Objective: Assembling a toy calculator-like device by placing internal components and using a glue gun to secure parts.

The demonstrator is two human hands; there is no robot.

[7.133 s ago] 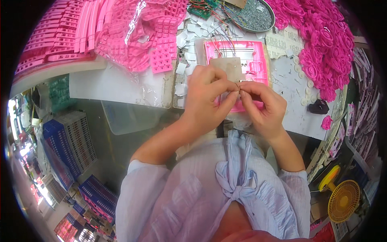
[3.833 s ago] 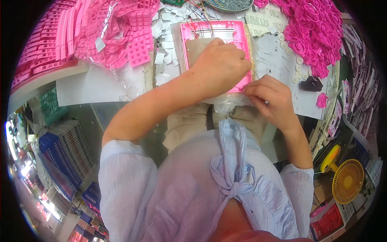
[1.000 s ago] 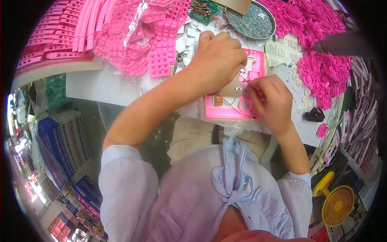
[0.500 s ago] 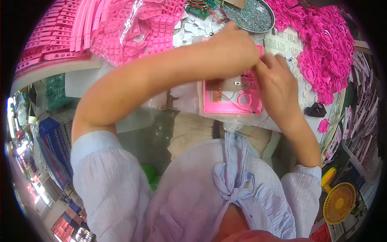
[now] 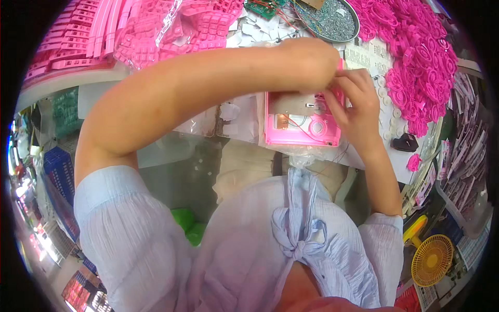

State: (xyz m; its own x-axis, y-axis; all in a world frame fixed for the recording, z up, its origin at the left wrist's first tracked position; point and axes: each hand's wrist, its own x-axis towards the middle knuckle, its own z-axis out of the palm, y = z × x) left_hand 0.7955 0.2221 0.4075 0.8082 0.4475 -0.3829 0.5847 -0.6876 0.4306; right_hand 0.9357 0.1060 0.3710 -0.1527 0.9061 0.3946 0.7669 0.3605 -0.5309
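Note:
A pink plastic casing (image 5: 304, 139) with a grey-brown board, thin wires and a round part inside lies before me, its upper part hidden by my left arm. My left hand (image 5: 311, 63) is curled above the casing's far right side; its back faces up and hides the fingertips. My right hand (image 5: 358, 99) comes in from the right at the casing's right edge. Its thumb and fingers are bent together close to the left hand. Whatever they pinch between them is too small or hidden to make out.
A bag of pink key parts (image 5: 176, 36) and stacked pink strips (image 5: 73, 39) are at the far left. A round tray of screws (image 5: 332, 23) stands at the back. Pink ring parts (image 5: 416, 67), white discs (image 5: 387, 106) and a small black part (image 5: 405, 142) lie right.
My left hand has come slightly nearer, and its elbow has swung left. The right hand's fingers still meet it at the casing's right side. The view has shifted a little.

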